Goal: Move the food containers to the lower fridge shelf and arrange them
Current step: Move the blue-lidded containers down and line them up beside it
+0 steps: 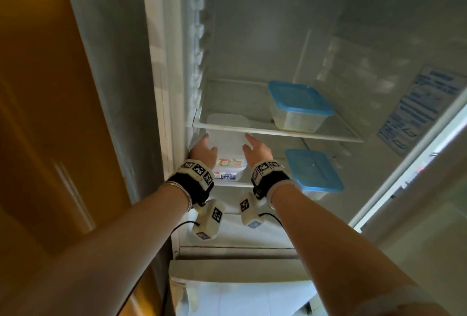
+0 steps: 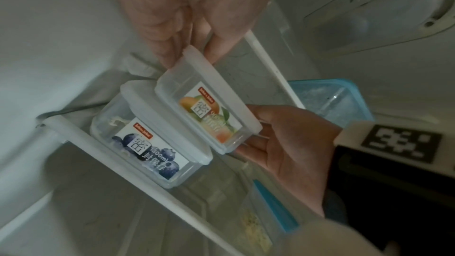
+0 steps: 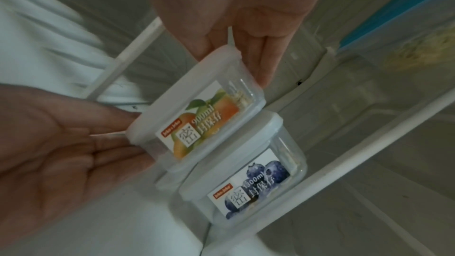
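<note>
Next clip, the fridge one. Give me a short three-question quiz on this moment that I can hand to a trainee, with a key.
1. True or false: the orange-label container is directly above the blueberry-label container.
2. How many blue-lidded containers does the head view show? A) one B) two C) three
3. Short answer: which container do the left hand and the right hand touch with their fingers?
Key: 1 true; 2 B; 3 the orange-label container.
</note>
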`<action>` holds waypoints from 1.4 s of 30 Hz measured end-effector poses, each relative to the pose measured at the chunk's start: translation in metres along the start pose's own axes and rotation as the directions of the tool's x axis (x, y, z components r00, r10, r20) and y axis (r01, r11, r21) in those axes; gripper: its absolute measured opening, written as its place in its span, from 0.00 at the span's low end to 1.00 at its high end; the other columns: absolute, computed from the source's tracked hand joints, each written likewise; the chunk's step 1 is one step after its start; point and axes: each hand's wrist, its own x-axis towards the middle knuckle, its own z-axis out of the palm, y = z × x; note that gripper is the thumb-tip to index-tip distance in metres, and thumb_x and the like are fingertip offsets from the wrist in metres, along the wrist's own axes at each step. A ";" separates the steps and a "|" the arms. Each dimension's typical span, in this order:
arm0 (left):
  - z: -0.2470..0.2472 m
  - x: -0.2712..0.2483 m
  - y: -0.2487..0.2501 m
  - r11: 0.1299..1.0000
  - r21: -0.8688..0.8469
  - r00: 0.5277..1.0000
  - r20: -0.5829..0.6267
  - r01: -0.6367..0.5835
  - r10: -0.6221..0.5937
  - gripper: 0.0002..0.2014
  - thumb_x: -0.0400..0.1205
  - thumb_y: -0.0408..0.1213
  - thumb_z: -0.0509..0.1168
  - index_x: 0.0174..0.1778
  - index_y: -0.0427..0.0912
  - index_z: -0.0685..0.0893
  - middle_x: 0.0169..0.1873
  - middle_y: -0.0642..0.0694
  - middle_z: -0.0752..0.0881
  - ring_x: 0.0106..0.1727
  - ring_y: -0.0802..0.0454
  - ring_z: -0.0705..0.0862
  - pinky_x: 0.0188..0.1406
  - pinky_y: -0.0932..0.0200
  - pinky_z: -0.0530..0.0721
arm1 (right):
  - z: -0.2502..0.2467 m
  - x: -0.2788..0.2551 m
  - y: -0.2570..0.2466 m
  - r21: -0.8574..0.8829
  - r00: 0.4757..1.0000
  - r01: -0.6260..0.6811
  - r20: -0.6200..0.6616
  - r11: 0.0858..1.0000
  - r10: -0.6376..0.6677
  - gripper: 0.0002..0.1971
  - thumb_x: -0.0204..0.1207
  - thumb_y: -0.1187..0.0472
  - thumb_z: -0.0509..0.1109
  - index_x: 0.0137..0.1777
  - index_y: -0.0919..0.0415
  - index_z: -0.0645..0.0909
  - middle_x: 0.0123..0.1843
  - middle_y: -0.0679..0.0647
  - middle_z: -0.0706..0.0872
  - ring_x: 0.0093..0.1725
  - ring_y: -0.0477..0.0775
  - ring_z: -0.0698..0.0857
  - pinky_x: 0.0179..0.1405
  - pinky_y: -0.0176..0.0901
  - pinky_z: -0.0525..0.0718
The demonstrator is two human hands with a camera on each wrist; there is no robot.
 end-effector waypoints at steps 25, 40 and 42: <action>0.024 0.011 -0.009 0.973 -0.218 0.990 -0.100 0.071 -0.095 0.20 0.83 0.27 0.56 0.72 0.36 0.75 0.70 0.42 0.79 0.65 0.50 0.80 0.69 0.74 0.72 | 0.004 0.038 0.020 -0.043 0.995 0.088 0.047 0.995 -0.086 0.26 0.80 0.54 0.64 0.78 0.58 0.68 0.71 0.54 0.80 0.70 0.54 0.79 0.67 0.40 0.75; 0.018 -0.027 0.021 0.977 0.212 1.000 -0.022 0.012 -0.007 0.23 0.85 0.35 0.54 0.78 0.39 0.68 0.83 0.42 0.59 0.84 0.48 0.56 0.83 0.55 0.54 | -0.014 0.016 0.028 -0.130 0.990 0.112 0.094 0.985 -0.100 0.24 0.85 0.53 0.53 0.79 0.58 0.64 0.76 0.61 0.73 0.73 0.62 0.75 0.70 0.50 0.74; 0.017 -0.033 0.030 0.974 0.225 0.999 0.017 -0.031 0.028 0.24 0.84 0.34 0.55 0.79 0.42 0.67 0.84 0.44 0.56 0.84 0.48 0.58 0.84 0.54 0.58 | -0.022 0.008 0.028 -0.170 0.990 0.114 0.105 0.979 -0.098 0.24 0.86 0.52 0.53 0.79 0.58 0.64 0.77 0.62 0.71 0.74 0.63 0.74 0.70 0.51 0.73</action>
